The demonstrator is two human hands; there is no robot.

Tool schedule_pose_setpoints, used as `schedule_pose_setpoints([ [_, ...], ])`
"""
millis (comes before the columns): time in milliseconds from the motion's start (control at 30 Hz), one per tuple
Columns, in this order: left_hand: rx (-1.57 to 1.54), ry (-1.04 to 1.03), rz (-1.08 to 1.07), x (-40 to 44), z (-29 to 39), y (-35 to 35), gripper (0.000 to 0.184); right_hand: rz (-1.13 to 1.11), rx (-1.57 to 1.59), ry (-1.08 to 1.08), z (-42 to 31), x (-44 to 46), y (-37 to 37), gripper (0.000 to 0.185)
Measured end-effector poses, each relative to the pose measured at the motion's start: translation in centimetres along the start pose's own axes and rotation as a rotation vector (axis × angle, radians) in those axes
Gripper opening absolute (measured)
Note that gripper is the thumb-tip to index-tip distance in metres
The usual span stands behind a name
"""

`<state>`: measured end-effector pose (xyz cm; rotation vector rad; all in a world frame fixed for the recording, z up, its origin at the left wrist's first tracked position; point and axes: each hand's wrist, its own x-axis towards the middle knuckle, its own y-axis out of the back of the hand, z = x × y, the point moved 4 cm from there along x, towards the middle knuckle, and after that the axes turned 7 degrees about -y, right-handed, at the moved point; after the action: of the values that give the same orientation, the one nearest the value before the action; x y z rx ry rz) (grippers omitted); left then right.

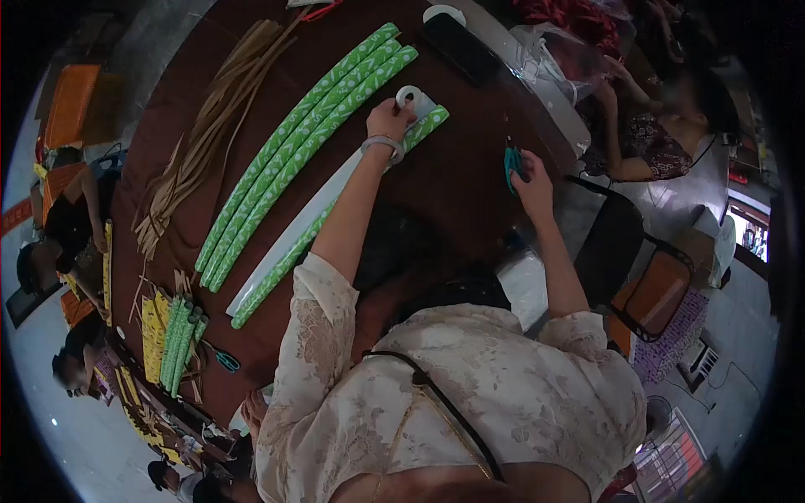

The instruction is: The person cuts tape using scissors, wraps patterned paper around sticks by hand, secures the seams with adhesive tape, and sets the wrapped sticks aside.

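My left hand (390, 121) has its fingers around a white tape roll (410, 98) at the upper end of a partly unrolled green patterned sheet (289, 256), whose white underside shows. Scissors with teal handles (511, 166) are in my right hand (533, 182), over the right part of the dark red table (470, 201); their blades point away from me. Beyond my left forearm, several green patterned rolls (306, 138) lie side by side.
Brown paper strips (214, 117) lie at the table's left, with shorter green rolls (176, 344) and a second pair of scissors (226, 360) nearer. A dark case (459, 48) sits at the far edge. A co-worker (662, 134) and a chair (641, 268) are at the right.
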<state>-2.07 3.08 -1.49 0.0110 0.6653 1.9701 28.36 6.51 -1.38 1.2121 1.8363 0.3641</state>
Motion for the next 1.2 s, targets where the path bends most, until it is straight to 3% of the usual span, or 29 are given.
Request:
schedule_pose_setpoints([
  [67, -0.026, -0.013, 0.008, 0.6, -1.3, -0.5, 0.023, 0.018, 0.157, 0.321, -2.0, 0.0, -0.4, 0.053],
  [100, -0.062, 0.022, -0.026, -1.0, -2.0, -2.6, 0.023, 0.012, 0.115, 0.279, -1.8, -1.6, 1.3, 0.053],
  [167, -0.134, 0.011, -0.017, -0.6, -2.4, -2.9, 0.022, 0.067, -0.241, 0.580, -6.0, -1.9, 1.7, 0.054],
  [300, -0.145, -0.032, -0.006, 0.2, -2.0, -1.7, 0.021, 0.088, -0.287, 0.634, -10.8, 0.1, 1.4, 0.057],
  [467, 0.012, -0.063, 0.013, 0.8, -2.3, -1.3, 0.021, 0.239, -0.615, 0.909, -15.1, 0.2, 1.9, 0.056],
  [533, -0.120, -0.054, 0.005, 0.5, -2.1, -1.3, 0.022, 0.218, -0.673, 0.913, -14.6, 1.5, 1.4, 0.057],
  [967, -0.126, 0.013, -0.042, 0.3, -1.1, -0.9, 0.023, 0.225, -0.876, 1.012, -14.7, 3.7, -1.7, 0.057],
  [1200, -0.131, 0.003, 0.007, 0.2, -1.0, -0.7, 0.019, 0.246, -0.838, 1.023, -14.8, 3.9, -2.1, 0.057],
])
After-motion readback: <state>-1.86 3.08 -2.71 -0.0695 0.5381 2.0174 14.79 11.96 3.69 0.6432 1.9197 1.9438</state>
